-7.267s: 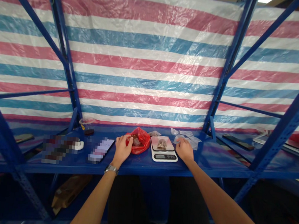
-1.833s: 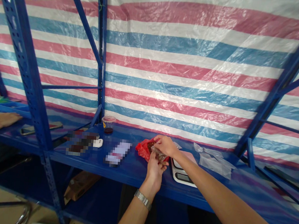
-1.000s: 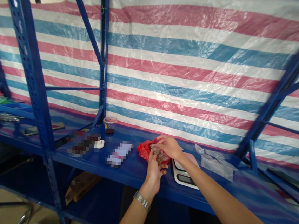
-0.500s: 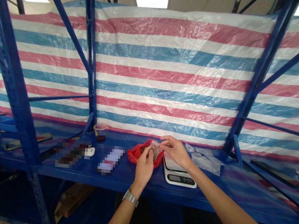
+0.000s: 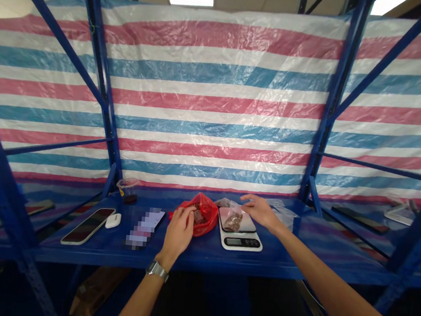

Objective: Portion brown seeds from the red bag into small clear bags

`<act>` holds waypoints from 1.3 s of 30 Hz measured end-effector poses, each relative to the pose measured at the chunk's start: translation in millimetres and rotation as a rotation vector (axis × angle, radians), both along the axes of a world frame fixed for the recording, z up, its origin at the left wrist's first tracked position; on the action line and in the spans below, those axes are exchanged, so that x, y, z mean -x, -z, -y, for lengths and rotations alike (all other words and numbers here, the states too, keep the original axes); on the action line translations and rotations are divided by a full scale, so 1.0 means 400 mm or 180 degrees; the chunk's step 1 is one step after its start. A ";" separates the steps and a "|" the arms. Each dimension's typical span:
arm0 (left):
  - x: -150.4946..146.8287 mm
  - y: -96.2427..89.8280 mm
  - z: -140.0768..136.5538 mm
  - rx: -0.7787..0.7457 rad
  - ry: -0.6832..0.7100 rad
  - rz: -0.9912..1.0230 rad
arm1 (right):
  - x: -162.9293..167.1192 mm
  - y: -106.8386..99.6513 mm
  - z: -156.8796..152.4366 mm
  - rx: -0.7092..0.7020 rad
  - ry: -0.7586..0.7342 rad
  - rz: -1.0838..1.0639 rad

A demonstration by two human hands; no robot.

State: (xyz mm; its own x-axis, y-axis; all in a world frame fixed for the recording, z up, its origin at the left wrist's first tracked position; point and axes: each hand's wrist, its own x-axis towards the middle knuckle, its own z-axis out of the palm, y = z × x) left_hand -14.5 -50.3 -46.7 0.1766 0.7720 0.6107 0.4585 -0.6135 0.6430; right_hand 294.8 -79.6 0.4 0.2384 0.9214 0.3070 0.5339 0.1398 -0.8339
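A small clear plastic bag [image 5: 232, 222] with brownish contents rests on the plate of a white kitchen scale [image 5: 243, 244]. Just right of that bag, my right hand [image 5: 260, 213] is open, its fingers stretched out over the scale's far right corner. Left of the scale lies an open red plastic bag [image 5: 207, 223] with small brown pieces inside. My left hand [image 5: 180, 230] is at the red bag's left rim, fingers loosely bent and apparently holding nothing. The scale's display is too small to read.
Clear empty bags [image 5: 283, 215] lie behind my right hand, and another clear bag [image 5: 224, 202] behind the scale. To the left are a phone [image 5: 88, 226], a white earphone case [image 5: 113, 220], a blurred-out phone [image 5: 146, 229] and a plastic cup [image 5: 128, 191]. Blue shelf posts [image 5: 321, 114] flank the space.
The small clear bag has gone from my hands onto the scale, and both hands have let go of it. My left hand has moved left to the red bag's rim. The view has turned right.
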 end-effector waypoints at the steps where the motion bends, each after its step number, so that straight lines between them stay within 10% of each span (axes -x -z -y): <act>1: 0.013 0.010 -0.012 -0.0092 -0.0083 -0.0202 | -0.021 0.021 -0.001 0.0088 0.0064 -0.0021; 13: 0.032 0.065 -0.061 -0.0272 -0.0048 -0.0779 | -0.135 0.216 0.023 -0.0688 0.1328 -0.0423; 39: 0.019 0.069 -0.066 -0.0234 -0.0265 -0.0895 | -0.133 0.232 0.028 -0.0503 0.1109 -0.0153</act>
State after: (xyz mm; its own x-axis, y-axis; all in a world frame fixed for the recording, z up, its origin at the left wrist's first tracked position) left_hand -22.2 -23.7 -74.2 0.2847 0.7464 0.6014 0.6629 -0.6065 0.4389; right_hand 347.9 -90.9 -92.4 0.5465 0.7248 0.4196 0.5330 0.0855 -0.8418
